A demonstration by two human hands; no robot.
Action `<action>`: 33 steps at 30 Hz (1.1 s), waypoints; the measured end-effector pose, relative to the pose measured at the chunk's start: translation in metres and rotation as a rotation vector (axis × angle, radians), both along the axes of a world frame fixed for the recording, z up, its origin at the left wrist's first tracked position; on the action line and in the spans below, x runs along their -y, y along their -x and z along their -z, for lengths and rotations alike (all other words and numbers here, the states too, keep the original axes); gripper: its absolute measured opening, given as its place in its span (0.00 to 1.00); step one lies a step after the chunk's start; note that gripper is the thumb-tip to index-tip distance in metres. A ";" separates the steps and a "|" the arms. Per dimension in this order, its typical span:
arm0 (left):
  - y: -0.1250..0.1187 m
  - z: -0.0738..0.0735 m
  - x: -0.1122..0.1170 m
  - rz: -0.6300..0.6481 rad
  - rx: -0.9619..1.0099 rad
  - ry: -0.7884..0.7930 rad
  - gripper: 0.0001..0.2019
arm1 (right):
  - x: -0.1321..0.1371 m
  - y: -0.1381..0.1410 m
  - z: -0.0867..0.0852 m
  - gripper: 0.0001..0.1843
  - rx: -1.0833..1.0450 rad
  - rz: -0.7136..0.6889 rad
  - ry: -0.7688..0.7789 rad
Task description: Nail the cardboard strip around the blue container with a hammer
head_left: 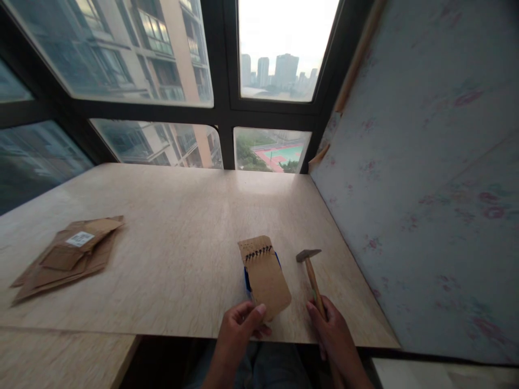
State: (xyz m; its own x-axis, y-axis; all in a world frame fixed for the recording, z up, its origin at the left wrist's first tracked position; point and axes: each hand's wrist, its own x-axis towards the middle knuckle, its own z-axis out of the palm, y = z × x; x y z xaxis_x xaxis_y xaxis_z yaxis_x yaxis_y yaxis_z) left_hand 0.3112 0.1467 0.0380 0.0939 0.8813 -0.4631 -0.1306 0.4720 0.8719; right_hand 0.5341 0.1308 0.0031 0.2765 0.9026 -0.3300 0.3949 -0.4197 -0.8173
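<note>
Between the thumb and fingers of my left hand (243,322) is the near end of a brown cardboard piece (267,286). A row of short dark pieces, too small to make out, crosses it near the far end, with small holes beyond them. Blue edges of a thing under the cardboard (246,282) show on both sides; the rest of it is hidden. My right hand (333,328) is wrapped around the wooden handle of a hammer (312,270). The hammer's metal head points away from me, to the right of the cardboard and apart from it.
Flat brown paper envelopes (73,256), one with a white label, lie stacked on the left of the beige countertop (174,237). Dark-framed windows (227,113) rise behind it. A flower-patterned wall (425,205) bounds the right side. The counter's front edge is close to my lap.
</note>
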 end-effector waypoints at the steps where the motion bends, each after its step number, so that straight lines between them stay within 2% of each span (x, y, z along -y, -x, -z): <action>1: -0.001 -0.004 -0.001 -0.010 0.002 -0.017 0.30 | 0.000 0.000 0.001 0.25 -0.007 0.002 -0.004; 4: 0.005 -0.012 -0.001 -0.006 -0.017 -0.079 0.26 | 0.000 0.000 0.003 0.25 -0.034 0.010 -0.017; 10: 0.021 -0.020 0.000 0.098 -0.029 -0.178 0.25 | 0.000 -0.001 0.003 0.25 -0.121 0.024 -0.055; 13: 0.016 -0.026 0.000 0.174 0.020 -0.188 0.25 | 0.003 -0.002 0.002 0.26 -0.169 0.042 -0.085; 17: -0.004 -0.028 -0.001 0.308 0.129 -0.144 0.27 | 0.015 -0.011 0.001 0.28 -0.212 0.092 -0.123; 24: -0.057 -0.003 -0.004 0.319 0.242 -0.009 0.33 | 0.031 -0.046 -0.015 0.26 -0.177 0.226 -0.156; 30: -0.093 0.018 -0.015 0.285 0.099 0.017 0.36 | 0.031 -0.071 -0.024 0.22 -0.099 0.240 -0.160; 33: -0.110 0.027 -0.027 0.310 -0.028 -0.005 0.31 | 0.033 -0.076 -0.027 0.20 -0.068 0.240 -0.166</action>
